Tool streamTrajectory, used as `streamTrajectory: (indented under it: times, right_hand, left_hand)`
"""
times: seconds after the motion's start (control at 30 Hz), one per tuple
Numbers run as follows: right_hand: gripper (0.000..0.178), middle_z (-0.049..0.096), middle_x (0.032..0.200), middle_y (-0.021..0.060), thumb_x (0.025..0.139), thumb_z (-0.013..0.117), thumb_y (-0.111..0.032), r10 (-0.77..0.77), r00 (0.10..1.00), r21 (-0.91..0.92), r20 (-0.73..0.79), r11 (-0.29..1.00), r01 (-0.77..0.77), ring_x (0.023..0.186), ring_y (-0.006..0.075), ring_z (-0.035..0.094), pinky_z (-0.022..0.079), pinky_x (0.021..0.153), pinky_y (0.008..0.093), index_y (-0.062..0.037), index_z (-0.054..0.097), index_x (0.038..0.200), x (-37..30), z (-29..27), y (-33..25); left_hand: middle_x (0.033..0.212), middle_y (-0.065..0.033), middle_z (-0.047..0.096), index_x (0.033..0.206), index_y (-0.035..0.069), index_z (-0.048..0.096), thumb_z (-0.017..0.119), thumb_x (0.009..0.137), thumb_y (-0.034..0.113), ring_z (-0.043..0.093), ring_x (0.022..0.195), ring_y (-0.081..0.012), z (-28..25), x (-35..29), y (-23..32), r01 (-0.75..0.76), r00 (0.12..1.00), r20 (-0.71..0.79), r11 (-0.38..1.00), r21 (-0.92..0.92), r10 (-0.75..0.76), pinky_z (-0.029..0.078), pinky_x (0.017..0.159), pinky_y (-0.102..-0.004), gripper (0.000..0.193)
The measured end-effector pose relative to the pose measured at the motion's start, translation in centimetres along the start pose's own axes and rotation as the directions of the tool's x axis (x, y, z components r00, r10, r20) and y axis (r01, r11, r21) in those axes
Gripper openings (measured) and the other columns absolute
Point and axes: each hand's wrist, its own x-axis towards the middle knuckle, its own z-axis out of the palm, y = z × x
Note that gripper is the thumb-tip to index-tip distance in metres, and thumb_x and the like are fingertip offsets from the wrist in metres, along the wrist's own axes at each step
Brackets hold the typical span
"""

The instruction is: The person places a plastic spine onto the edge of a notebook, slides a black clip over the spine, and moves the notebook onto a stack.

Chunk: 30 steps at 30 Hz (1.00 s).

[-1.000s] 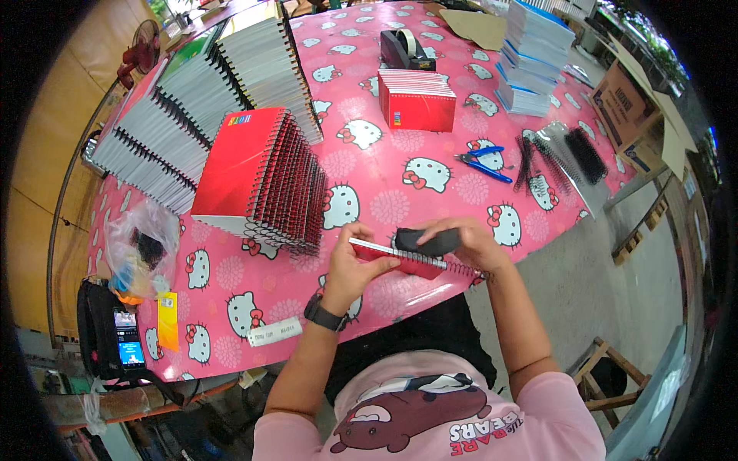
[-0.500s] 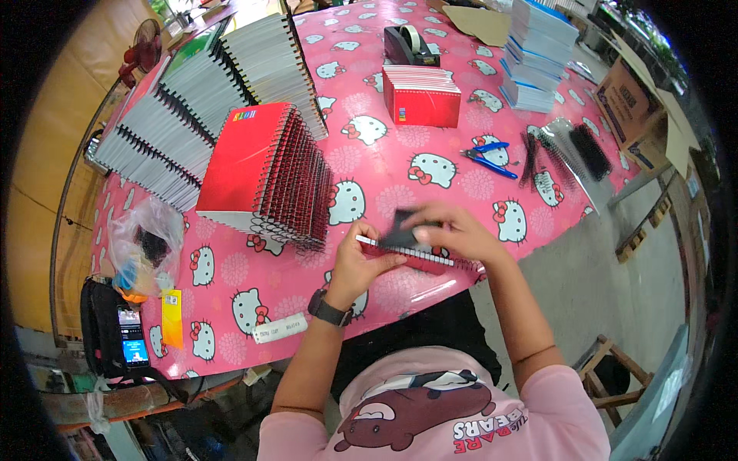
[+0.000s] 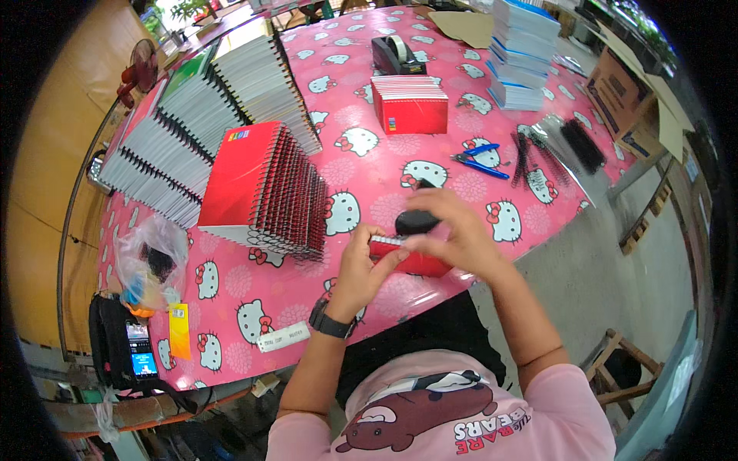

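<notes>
At the table's near edge, a small red notebook (image 3: pixel 424 264) is pinched between the thumb and fingers of my left hand (image 3: pixel 365 265). A row of white-edged holes or binding runs along its upper edge. My right hand (image 3: pixel 455 230) curls over a smooth, black, rounded thing (image 3: pixel 416 223) just above the notebook. A dark end shows beyond its fingers; what kind of thing it is, I cannot tell. The right thumb lies by the notebook's upper edge, and this hand hides part of the notebook.
To the left rises a tall stack of red spiral notebooks (image 3: pixel 242 180), with larger spiral-bound books (image 3: pixel 188 115) behind. Farther off are upright red booklets (image 3: pixel 411 111), a tape dispenser (image 3: pixel 397 58) and blue-edged books (image 3: pixel 523 58). Blue-handled cutters (image 3: pixel 483 161) and black coils (image 3: pixel 582 146) lie right.
My right hand has turned, and the black thing now looks rounder beneath it. The notebook's red face shows more, and the loose coil at its right end is out of sight.
</notes>
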Motion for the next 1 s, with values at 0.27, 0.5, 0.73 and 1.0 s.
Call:
streamTrajectory:
  times: [0.27,0.5,0.73,1.0]
  right_hand:
    - [0.024,0.060,0.092,0.0109,0.077,0.067,-0.009,0.151,0.988,0.329,0.017,0.933,-0.148,0.082,0.0202,0.060,0.048,0.073,0.0286,-0.0019,0.060,0.098,-0.3,0.7,-3.7]
    - [0.019,0.057,0.084,0.0103,0.075,0.068,-0.011,0.008,1.000,0.260,-0.030,0.965,0.000,0.078,0.0223,0.057,0.046,0.069,0.0304,-0.0017,0.059,0.090,0.2,1.2,-5.3]
    - [0.021,0.054,0.081,0.0121,0.074,0.068,-0.013,-0.205,0.979,0.097,0.024,0.975,0.201,0.077,0.0287,0.054,0.045,0.067,0.0348,-0.0022,0.058,0.089,1.0,0.8,-6.0]
    - [0.031,0.058,0.094,0.0116,0.075,0.067,-0.013,-0.411,0.904,0.038,0.118,0.912,0.409,0.085,0.0267,0.056,0.045,0.074,0.0345,-0.0007,0.057,0.102,5.0,0.5,-8.6]
  left_hand:
    - [0.075,-0.0031,0.058,0.080,0.002,0.053,0.073,0.072,0.006,0.053,0.069,-0.0069,-0.4,-0.1,5.7,-0.062,0.992,-0.115,0.988,-0.140,0.045,0.044,0.063,-0.0211,0.022]
    - [0.074,-0.0045,0.058,0.077,0.002,0.057,0.074,0.067,0.003,0.054,0.069,-0.0109,-1.3,-1.2,6.8,-0.173,0.971,-0.176,0.984,-0.040,0.164,0.044,0.065,-0.0242,0.020]
    - [0.081,-0.0043,0.057,0.084,0.002,0.054,0.073,0.070,0.001,0.053,0.073,-0.0084,-2.5,-2.1,8.0,-0.199,0.970,-0.142,0.980,-0.010,0.196,0.043,0.064,-0.0212,0.023]
    - [0.083,-0.0016,0.053,0.112,0.003,0.050,0.070,0.075,0.007,0.050,0.075,-0.0069,-5.4,-1.5,13.4,-0.071,0.991,-0.105,0.989,0.128,0.085,0.041,0.065,-0.0200,0.043]
